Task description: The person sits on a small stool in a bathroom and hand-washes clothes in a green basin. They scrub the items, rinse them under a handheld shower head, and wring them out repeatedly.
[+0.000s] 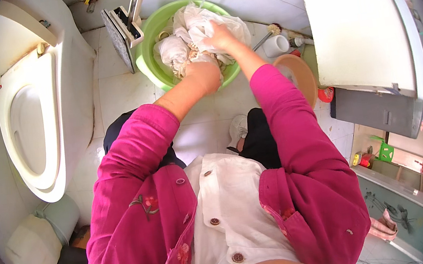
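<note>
A light-green plastic basin (145,60) stands on the tiled floor before me. It holds a heap of sheer white cloth (173,49) with beige fringed trim (193,51). My right hand (220,38) is at the upper right of the heap, its fingers closed on a bunched fold of the cloth. Lower and to the left, my left hand (204,76) presses down into the cloth at the basin's near side. Its fingers are hidden, so I cannot tell whether they grip the cloth.
A flat mop (119,38) leans beside the basin's left rim. The toilet (34,127) is at far left. Right of the basin are a toilet brush in a white holder (276,46) and an orange-tan basin (306,75). A white cabinet (357,24) juts in at upper right.
</note>
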A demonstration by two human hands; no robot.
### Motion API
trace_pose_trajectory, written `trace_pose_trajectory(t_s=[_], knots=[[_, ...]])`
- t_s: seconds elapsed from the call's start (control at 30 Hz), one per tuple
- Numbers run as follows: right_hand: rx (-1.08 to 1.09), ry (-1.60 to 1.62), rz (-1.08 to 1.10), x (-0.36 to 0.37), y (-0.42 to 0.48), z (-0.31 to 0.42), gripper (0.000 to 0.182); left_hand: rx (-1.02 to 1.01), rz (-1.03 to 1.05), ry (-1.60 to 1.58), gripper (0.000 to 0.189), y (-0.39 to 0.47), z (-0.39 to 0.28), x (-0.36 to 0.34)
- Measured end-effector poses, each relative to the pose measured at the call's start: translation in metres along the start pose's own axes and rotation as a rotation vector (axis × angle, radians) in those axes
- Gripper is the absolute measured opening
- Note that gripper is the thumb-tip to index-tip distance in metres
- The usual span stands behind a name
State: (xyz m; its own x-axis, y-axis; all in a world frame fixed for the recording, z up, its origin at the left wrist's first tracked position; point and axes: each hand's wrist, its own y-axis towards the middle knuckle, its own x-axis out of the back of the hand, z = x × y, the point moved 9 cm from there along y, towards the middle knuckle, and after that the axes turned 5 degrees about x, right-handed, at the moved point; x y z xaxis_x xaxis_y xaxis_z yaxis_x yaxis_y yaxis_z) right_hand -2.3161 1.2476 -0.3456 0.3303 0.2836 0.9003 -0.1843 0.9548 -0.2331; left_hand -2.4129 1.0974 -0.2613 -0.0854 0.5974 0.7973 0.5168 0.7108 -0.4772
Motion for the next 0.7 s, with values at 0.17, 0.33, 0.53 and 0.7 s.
trace_pose_trajectory(t_s=[0.17, 0.33, 0.53, 0.7], knots=[[-0.055, -0.157, 0.388, -0.099, -0.026, 0.039, 0.126, 0.007, 0.245, 0.161, 0.038, -0.011, 0.013, -0.036], [-0.018, -0.403, 0.16, -0.136, -0.036, 0.047, 0.109, 0.008, 0.257, 0.155, 0.038, -0.018, 0.025, -0.035], [0.006, -0.129, 0.022, -0.149, 0.0, 0.0, 0.061, -0.024, 0.203, 0.124, 0.035, -0.018, 0.026, -0.026], [-0.197, 0.377, -0.005, -0.069, 0.009, -0.032, 0.057, -0.039, 0.141, 0.113, 0.035, -0.018, 0.017, -0.019]])
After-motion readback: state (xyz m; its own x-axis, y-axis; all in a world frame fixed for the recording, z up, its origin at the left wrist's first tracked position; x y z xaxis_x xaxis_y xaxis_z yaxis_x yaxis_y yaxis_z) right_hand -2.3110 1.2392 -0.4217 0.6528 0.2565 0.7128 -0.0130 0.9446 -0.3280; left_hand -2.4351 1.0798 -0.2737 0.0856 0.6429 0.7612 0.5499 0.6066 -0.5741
